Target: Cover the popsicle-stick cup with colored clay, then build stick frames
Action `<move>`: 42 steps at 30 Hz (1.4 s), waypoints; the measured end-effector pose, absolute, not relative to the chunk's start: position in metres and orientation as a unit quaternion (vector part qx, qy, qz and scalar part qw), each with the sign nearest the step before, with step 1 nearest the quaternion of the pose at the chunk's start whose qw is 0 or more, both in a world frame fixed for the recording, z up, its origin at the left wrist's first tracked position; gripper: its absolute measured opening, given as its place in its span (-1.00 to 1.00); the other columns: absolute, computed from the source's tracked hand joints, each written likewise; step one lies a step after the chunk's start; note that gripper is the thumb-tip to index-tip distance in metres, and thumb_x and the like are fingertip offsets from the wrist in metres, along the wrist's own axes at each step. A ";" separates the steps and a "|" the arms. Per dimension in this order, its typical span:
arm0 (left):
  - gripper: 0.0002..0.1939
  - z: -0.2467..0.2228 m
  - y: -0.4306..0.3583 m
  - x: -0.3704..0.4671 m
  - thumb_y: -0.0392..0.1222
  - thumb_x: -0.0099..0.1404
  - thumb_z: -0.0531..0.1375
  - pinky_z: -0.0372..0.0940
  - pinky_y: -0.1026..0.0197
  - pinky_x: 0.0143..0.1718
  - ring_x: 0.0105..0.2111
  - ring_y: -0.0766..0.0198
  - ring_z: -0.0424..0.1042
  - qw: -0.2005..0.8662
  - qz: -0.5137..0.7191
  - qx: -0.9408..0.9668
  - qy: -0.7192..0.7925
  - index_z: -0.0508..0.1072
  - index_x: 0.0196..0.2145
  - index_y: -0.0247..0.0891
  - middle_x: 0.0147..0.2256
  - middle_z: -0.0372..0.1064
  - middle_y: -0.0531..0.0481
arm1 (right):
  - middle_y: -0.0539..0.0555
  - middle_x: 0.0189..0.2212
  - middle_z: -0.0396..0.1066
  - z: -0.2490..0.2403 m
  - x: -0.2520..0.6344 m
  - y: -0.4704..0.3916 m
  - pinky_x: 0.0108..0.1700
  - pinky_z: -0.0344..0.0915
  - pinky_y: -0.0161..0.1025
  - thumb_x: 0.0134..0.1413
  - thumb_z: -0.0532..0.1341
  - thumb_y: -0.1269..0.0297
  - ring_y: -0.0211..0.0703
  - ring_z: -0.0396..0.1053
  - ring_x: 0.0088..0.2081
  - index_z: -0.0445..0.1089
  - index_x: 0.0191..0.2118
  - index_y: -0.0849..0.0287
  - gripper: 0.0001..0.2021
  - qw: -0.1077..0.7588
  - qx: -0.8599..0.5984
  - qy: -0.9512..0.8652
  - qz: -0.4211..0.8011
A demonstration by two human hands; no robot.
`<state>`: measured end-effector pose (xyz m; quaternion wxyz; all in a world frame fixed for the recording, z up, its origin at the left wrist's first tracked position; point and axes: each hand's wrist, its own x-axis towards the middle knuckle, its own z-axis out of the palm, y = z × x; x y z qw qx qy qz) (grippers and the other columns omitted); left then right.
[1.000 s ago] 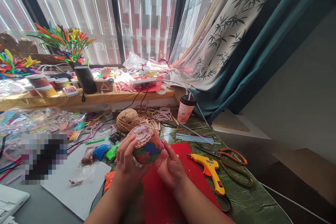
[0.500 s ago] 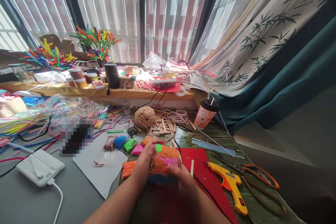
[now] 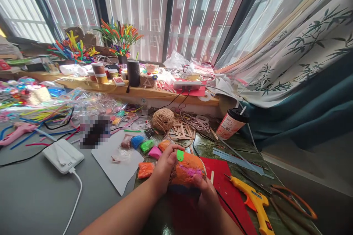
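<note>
Centrally, on the near side, your left hand [image 3: 163,168] and right hand [image 3: 208,192] hold the clay-covered jar [image 3: 187,170] beside the red sheet [image 3: 233,187]: left fingers curled round its left end, right thumb pressing its front, other right fingers hidden. Covering appears well advanced; hidden sides cannot be judged. Printing on the far-right cup [image 3: 230,126] is illegible.

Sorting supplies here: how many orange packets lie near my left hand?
2: one orange packet lies left of the left hand, another orange packet just beyond it. More may be hidden.
</note>
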<state>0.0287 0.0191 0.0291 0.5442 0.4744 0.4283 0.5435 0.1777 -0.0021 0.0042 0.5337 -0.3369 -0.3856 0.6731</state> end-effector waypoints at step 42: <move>-0.36 0.037 0.043 -0.004 0.25 0.45 0.22 0.31 -0.14 0.32 0.33 -0.17 0.37 0.447 0.368 0.734 0.354 0.34 0.35 -0.06 0.36 0.33 -0.23 | 0.12 -0.14 0.69 0.021 0.182 0.041 0.05 0.48 -0.01 0.07 0.43 -0.16 0.10 0.59 -0.05 0.61 -0.15 0.10 -0.57 0.597 -0.413 -0.303 0.617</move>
